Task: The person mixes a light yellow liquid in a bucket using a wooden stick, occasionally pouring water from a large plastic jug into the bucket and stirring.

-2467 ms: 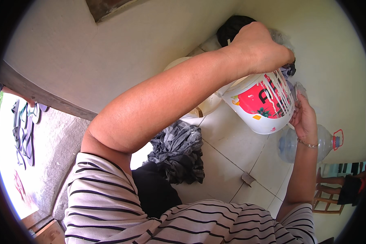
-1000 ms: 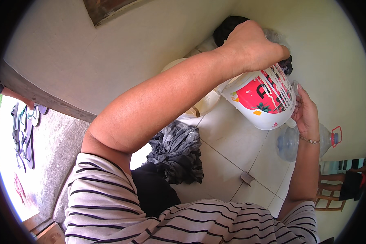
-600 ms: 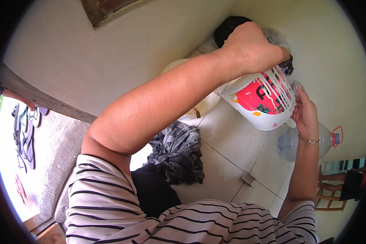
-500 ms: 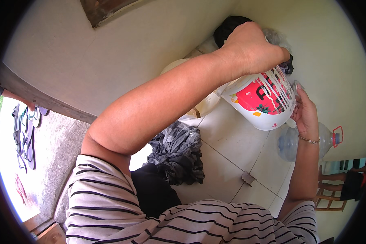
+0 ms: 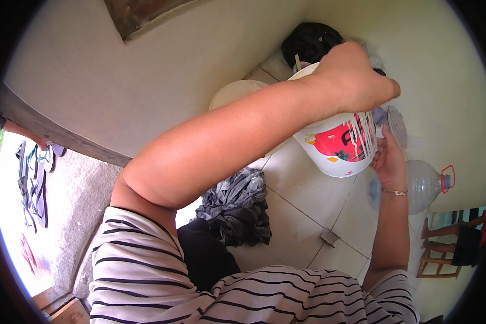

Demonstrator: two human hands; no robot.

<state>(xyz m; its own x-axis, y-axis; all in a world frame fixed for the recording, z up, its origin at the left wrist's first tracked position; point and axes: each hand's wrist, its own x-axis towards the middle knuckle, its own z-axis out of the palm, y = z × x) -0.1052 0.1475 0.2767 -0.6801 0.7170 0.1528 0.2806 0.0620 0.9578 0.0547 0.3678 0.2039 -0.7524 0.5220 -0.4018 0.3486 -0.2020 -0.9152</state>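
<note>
A white plastic bucket [image 5: 335, 162] with a red printed label and pale drips down its side hangs off the floor, nearly upright. Across its top reaches my left hand [image 5: 356, 78], closed at the rim; its fingertips are hidden behind the hand. My right hand [image 5: 390, 159] is curled against the bucket's right side, low down, and steadies it. Just left of it stands a second pale container [image 5: 237, 93], mostly covered by my left forearm. The inside of the held bucket is largely hidden by my arm.
Crumpled grey cloth [image 5: 237, 200] lies on the tiled floor. A large clear water bottle [image 5: 424, 186] with a red handle lies at right, near a round lid [image 5: 397, 127]. A black bag [image 5: 308, 43] sits in the corner. Sandals [image 5: 38, 183] are at left; a person [image 5: 467, 245] sits far right.
The bucket has swung from a leftward tilt to nearly upright. My left hand has moved right and a little nearer, and my right hand has shifted left and lower with the bucket.
</note>
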